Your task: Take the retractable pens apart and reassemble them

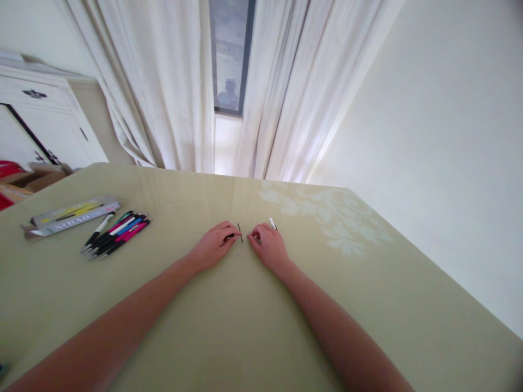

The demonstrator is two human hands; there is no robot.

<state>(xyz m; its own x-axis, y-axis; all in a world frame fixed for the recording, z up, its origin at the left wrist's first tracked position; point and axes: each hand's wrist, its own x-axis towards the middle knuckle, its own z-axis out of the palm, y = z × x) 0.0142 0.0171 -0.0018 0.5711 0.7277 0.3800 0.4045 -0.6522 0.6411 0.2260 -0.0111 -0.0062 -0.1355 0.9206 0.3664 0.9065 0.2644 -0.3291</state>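
Both of my hands rest on the green table (245, 326) near its middle. My left hand (214, 245) is closed in a pinch on a small dark pen part, and a thin dark refill (240, 233) sticks up just off its fingertips. My right hand (267, 245) is closed round a white pen (272, 223), whose tip pokes out above the knuckles. The two hands sit a few centimetres apart, fingertips facing each other.
A bunch of several pens (116, 233), black, pink, blue and white, lies at the left of the table. Beside it lies a flat grey pen box (71, 216). White curtains (171, 81), a window and a white cabinet (44, 120) stand behind.
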